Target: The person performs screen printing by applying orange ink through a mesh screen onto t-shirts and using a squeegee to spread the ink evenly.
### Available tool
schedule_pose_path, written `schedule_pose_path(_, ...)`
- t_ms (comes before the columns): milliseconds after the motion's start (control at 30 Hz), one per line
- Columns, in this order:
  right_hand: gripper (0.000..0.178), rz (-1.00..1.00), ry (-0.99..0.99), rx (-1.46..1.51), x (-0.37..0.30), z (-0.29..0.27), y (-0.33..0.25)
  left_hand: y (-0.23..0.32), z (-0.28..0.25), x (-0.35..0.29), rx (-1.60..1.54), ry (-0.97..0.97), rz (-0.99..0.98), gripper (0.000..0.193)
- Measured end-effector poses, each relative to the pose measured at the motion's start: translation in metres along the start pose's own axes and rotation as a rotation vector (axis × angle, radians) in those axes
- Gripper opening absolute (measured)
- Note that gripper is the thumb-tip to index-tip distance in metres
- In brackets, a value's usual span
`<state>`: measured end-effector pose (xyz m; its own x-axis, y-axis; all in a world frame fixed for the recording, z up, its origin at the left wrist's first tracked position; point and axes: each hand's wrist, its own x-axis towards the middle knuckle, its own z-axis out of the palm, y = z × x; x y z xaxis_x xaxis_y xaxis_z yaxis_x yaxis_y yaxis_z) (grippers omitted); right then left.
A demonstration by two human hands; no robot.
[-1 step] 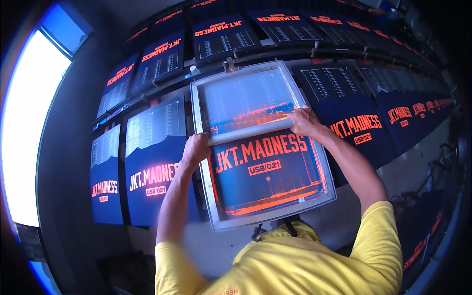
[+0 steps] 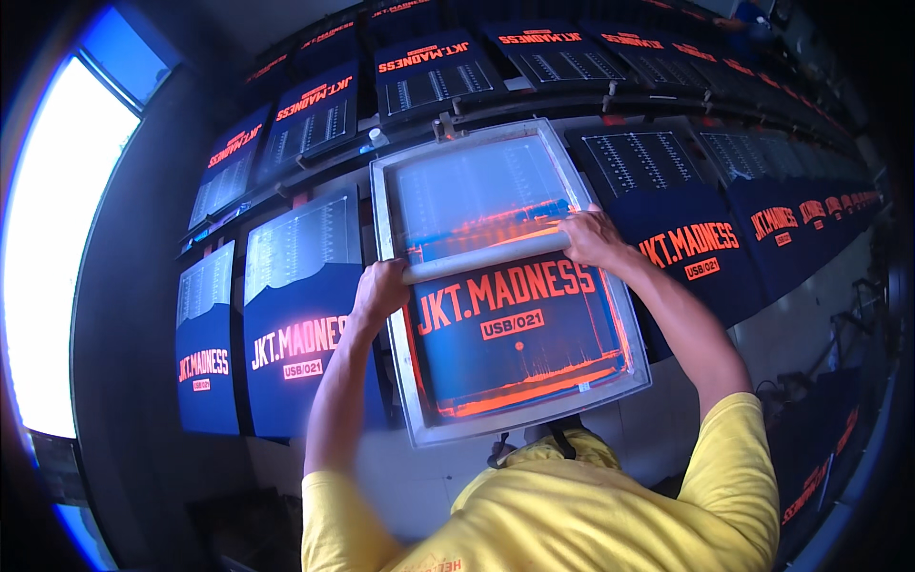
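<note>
A screen-printing frame (image 2: 636, 336) with a pale rim lies over a dark blue shirt. Across its mesh runs a squeegee (image 2: 486, 259) with a long light handle. My left hand (image 2: 383, 286) is closed round the squeegee's left end, and my right hand (image 2: 593, 236) grips its right end. Orange ink (image 2: 477, 232) gathers along the far side of the squeegee. Nearer to me, large orange lettering (image 2: 505, 294) shows through the mesh, and more orange ink (image 2: 534, 386) streaks the near end. The squeegee's blade edge is hidden beneath the handle.
Dark shirts with orange lettering lie on boards to the left (image 2: 295, 348) and right (image 2: 696, 243). Beyond a rail (image 2: 610, 100), another row of printed shirts (image 2: 424, 62) faces the other way. A small white-capped bottle (image 2: 377, 138) stands near the frame's far left corner. A bright window (image 2: 57, 248) is far left.
</note>
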<state>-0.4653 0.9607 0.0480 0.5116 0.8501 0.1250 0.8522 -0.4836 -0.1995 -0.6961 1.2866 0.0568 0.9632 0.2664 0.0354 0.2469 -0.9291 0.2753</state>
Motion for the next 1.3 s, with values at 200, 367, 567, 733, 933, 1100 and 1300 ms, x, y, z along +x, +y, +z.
schedule_pose_path(200, 0.019, -0.082, 0.146, -0.017, -0.085, -0.010, -0.023, 0.035, 0.003, -0.087, -0.053, 0.146, 0.107, 0.022)
schedule_pose_path(367, 0.017, -0.092, 0.213, 0.042, -0.177, -0.003, -0.057, 0.073, 0.029, -0.175, -0.096, 0.097, 0.064, 0.027)
schedule_pose_path(567, 0.022, -0.045, 0.173, 0.047, -0.229, 0.004, -0.079, 0.093, 0.053, -0.226, -0.057, 0.135, 0.070, 0.026)
schedule_pose_path(733, 0.019, -0.072, 0.227, 0.009, -0.213, 0.020, -0.067, 0.079, 0.072, -0.212, -0.023, 0.189, 0.092, 0.030)
schedule_pose_path(933, 0.014, -0.092, 0.236, -0.029, -0.137, 0.030, -0.031, 0.042, 0.066, -0.131, 0.006, 0.216, 0.167, 0.027)
schedule_pose_path(1100, 0.013, -0.073, 0.187, -0.006, -0.046, 0.032, 0.010, 0.013, 0.054, -0.042, -0.025, 0.177, 0.091, 0.029)
schedule_pose_path(1300, 0.009, -0.041, 0.045, 0.033, -0.006, 0.019, 0.028, 0.007, 0.033, -0.005, -0.060, 0.096, 0.047, 0.024)
